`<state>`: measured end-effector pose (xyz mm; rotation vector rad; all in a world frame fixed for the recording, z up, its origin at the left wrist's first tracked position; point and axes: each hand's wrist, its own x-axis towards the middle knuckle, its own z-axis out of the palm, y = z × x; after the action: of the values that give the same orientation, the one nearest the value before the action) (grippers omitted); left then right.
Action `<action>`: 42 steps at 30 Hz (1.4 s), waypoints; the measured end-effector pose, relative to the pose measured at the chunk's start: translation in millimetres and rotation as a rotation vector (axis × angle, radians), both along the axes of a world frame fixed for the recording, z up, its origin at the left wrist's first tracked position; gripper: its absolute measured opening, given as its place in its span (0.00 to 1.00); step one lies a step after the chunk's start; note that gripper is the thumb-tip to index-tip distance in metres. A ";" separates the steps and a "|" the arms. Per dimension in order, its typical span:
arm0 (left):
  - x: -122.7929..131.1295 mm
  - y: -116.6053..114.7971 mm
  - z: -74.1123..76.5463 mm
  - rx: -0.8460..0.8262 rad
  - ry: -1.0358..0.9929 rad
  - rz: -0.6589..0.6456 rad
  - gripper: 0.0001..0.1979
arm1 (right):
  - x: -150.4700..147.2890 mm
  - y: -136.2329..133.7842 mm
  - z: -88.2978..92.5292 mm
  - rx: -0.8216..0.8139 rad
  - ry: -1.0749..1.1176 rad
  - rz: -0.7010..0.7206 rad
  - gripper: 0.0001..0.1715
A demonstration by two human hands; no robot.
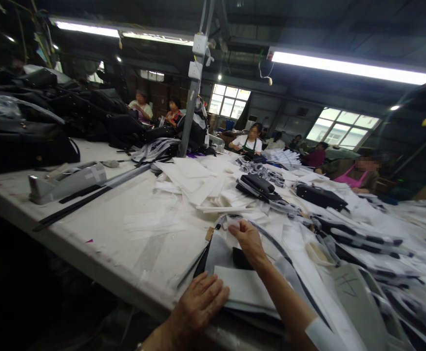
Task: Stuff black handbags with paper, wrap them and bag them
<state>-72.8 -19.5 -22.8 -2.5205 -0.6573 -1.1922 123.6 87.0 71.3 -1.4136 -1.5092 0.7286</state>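
Observation:
A grey and black bag piece lies at the table's front edge, with a white sheet on its lower part. My left hand rests palm down on the near left corner of the piece, its fingers extended and touching the white sheet's edge. Over the far end of the piece, my right hand pinches a small thin white piece between thumb and fingers. A brown tag is beside the piece's upper left corner.
White sheets are heaped beyond my hands. A grey tape dispenser and black strips lie left. Black bags are piled back left. A metal post rises mid-table. Grey bin at right. Several people sit around the table.

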 end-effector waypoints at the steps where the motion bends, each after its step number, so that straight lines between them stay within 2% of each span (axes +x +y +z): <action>1: -0.2 -0.3 1.2 -0.004 0.003 -0.002 0.19 | -1.5 -8.5 1.5 0.010 -0.043 0.014 0.16; 4: -0.5 -1.1 6.0 0.001 -0.003 -0.014 0.19 | -9.0 -29.6 0.6 0.027 -0.157 0.035 0.11; 7: 0.0 -2.6 12.3 0.002 -0.007 -0.014 0.19 | -13.1 -39.5 -3.9 0.035 -0.232 0.047 0.10; 12: 0.8 -4.4 19.9 0.029 -0.031 0.002 0.19 | -8.8 -47.6 -10.2 0.093 -0.360 0.209 0.12; 14: 1.0 -3.9 21.0 0.032 -0.019 0.007 0.18 | -8.7 -56.2 -12.7 0.140 -0.393 0.240 0.10; 18: 2.6 -2.4 21.7 0.017 0.004 0.007 0.18 | -10.3 -80.3 -15.0 0.264 -0.486 0.322 0.12; 23: 6.8 -2.8 17.9 -0.055 -0.056 -0.006 0.19 | -1.9 -100.6 -15.0 0.229 -0.552 0.336 0.13; 30: 8.7 -6.3 11.5 -0.133 -0.133 0.009 0.16 | 4.3 -114.0 -15.6 0.272 -0.451 0.407 0.14; 33: 9.1 -7.2 14.9 -0.128 -0.115 0.011 0.13 | 0.0 -108.0 -5.7 0.268 -0.353 0.330 0.14; 36: 9.1 -6.9 18.3 -0.114 -0.089 0.000 0.12 | -8.3 -85.1 15.2 0.229 -0.309 0.247 0.11; 40: 8.3 -5.5 19.2 -0.102 -0.079 -0.014 0.13 | -20.7 -49.6 45.8 0.116 -0.360 0.338 0.08; 42: 8.0 -4.8 18.3 -0.104 -0.078 -0.021 0.14 | -24.4 -44.7 50.7 0.081 -0.389 0.384 0.07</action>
<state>-64.8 -24.3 -4.4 -2.5831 -0.7316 -1.3007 99.2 42.3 121.9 -1.2658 -2.1280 0.6305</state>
